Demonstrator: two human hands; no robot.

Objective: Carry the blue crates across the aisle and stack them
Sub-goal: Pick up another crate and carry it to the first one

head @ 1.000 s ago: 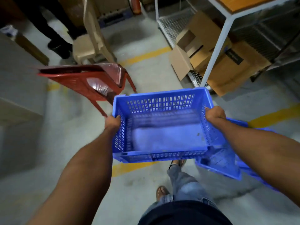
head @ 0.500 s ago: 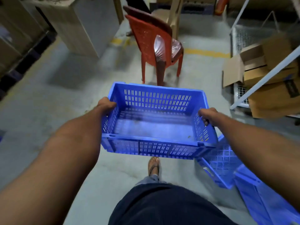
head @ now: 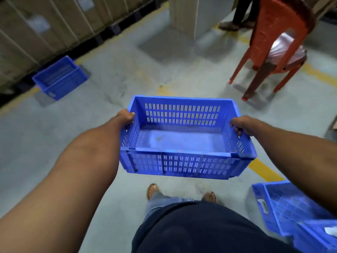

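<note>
Head view, landmark: the carried blue slotted plastic crate (head: 186, 139), held level in the air above the grey concrete floor (head: 127, 73), open side up, nothing in it but a small mark on its bottom.
Left hand: the left hand (head: 126, 117) grips the crate's left short rim, fingers curled together over the edge and clamped on it, fingertips on the inner side.
Right hand: the right hand (head: 238, 124) grips the right short rim, fingers (head: 237, 131) wrapped over the edge and shut tight on it.
Arms: both bare forearms reach forward to the crate from the lower corners.
Below the crate: two feet in brown sandals (head: 153, 190) stand on the floor; blue jeans and a dark shirt fill the bottom middle.
Far left of the crate: a second blue plastic crate (head: 60, 77) sits upright on the floor, just in front of a row of tall brown cartons (head: 45, 24) and beside a yellow floor line.
Lower right of the crate: more blue plastic crates (head: 291, 207) lie tilted on the floor, blurred, partly under the right forearm.
Upper right of the crate: a red plastic chair (head: 273, 42) stands on the floor with clear plastic wrap on its seat.
Beyond the chair: a standing person's dark trouser legs (head: 240, 11) next to a pale grey upright box (head: 189, 15).
</note>
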